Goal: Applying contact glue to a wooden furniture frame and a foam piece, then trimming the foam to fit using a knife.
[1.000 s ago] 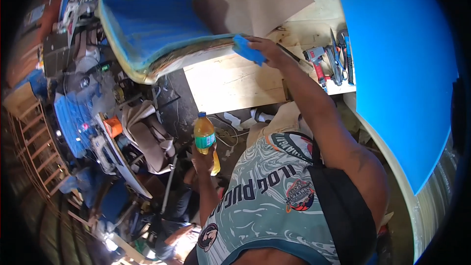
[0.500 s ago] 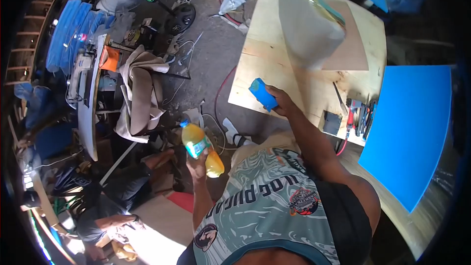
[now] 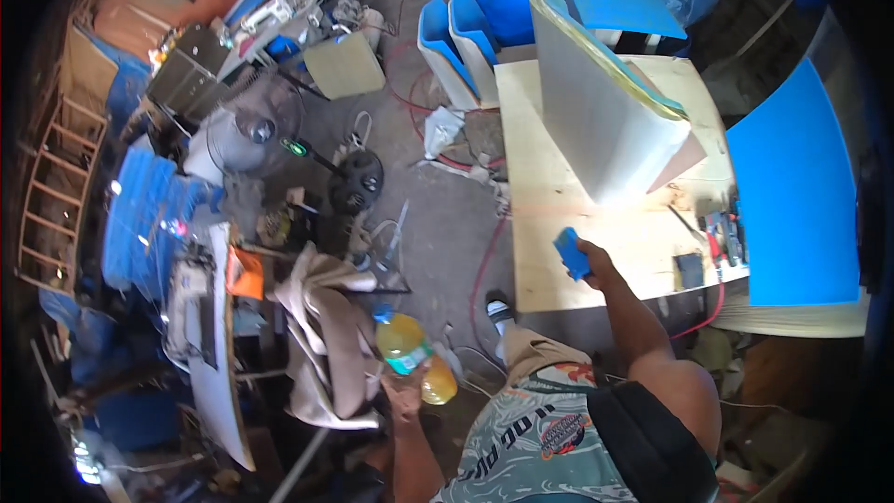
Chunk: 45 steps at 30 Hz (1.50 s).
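Observation:
My left hand (image 3: 402,396) is closed around the middle of a clear plastic bottle (image 3: 402,332) with a blue cap, a green-and-white label and yellow liquid inside. The bottle is tilted, its cap pointing up and left. In my right hand (image 3: 599,265) is a small blue block (image 3: 571,253), perhaps foam, gripped over the near edge of a pale wooden table (image 3: 540,265). A tall, curved, off-white panel (image 3: 601,121) with a yellowish edge stands on that table, beyond the block.
Tools (image 3: 719,237) lie at the table's right side beside a large blue sheet (image 3: 796,196). A red hose (image 3: 491,270) runs along the floor. Left are a standing fan (image 3: 237,135), a sewing machine (image 3: 189,303) on its table and draped beige fabric (image 3: 335,345). Blue-lined curved pieces (image 3: 475,37) stand at the back.
My view has swung up and left, so things sit lower and further right, and more of the back area shows. Both hands keep their hold on the bottle and the blue block.

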Tool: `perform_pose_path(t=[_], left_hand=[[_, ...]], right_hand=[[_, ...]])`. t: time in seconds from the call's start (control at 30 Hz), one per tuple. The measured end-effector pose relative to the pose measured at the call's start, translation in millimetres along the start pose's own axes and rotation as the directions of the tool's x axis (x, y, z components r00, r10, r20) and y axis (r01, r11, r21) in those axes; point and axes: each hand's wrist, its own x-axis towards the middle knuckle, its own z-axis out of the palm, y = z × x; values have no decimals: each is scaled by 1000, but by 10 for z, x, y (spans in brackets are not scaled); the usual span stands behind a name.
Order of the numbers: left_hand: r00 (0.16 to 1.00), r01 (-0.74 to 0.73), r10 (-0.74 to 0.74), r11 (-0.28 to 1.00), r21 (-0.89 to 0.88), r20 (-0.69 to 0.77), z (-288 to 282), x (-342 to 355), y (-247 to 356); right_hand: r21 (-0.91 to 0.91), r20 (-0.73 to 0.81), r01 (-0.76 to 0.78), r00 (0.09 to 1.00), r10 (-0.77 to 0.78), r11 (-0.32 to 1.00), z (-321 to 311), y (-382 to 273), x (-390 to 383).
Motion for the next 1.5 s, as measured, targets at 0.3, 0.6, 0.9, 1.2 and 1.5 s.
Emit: perform_pose_path(t=[0.3,0.6,0.9,1.2,1.5], left_hand=[[992,-69,38,965,255,122,-493,1493,152],[958,-138,-30,822,552,285,-1000,3243,-159],[863,-339,46,790,511,502,-510,5328,793],[339,-938,45,100,333,940,1178,6601,2156],[-157,-864,-118,-465,-194,981,3089,7117,3350]], right_hand=[[117,18,62,998,-65,991,1159,524,796],[115,110,269,953,-281,956,2754,-402,1049],[320,-310,434,888,-340,842,3123,-669,1420],[348,-245,613,790,-563,709,3603,-1002,1677],[453,-260,619,780,-569,642,3402,-1969,2819]])
